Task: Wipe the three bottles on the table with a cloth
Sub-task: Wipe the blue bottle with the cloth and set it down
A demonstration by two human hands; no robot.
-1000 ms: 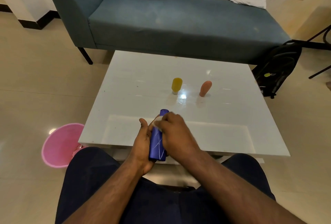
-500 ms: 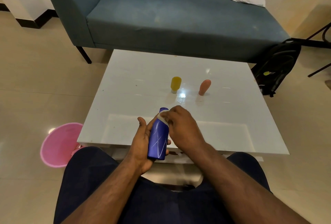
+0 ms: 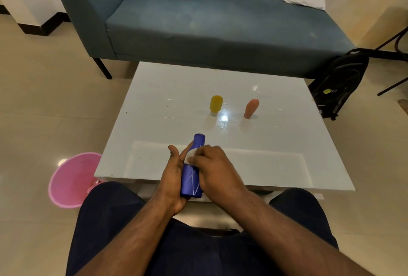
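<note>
Down near the table's (image 3: 154, 103) front edge, the left hand (image 3: 174, 178) cradled the blue bottle (image 3: 191, 178) from the left side and beneath, its palm turned up, thumb lifted free and fingers curled around the lower body. That bottle lay tilted, cap end pointing away over the tabletop, base toward the person's lap. Against its upper half the right hand (image 3: 215, 169) was closed narrowly on a small white cloth (image 3: 190, 155), fingers bunched and pressing the cloth onto the bottle just below the neck; only a little of the cloth showed past the knuckles. Further back on the white table stood the yellow bottle (image 3: 216, 104) and, well apart to its right, the peach bottle (image 3: 251, 108), both upside down on their caps and untouched by either hand. A pink bin (image 3: 70, 178) sat on the floor left of the table.
</note>
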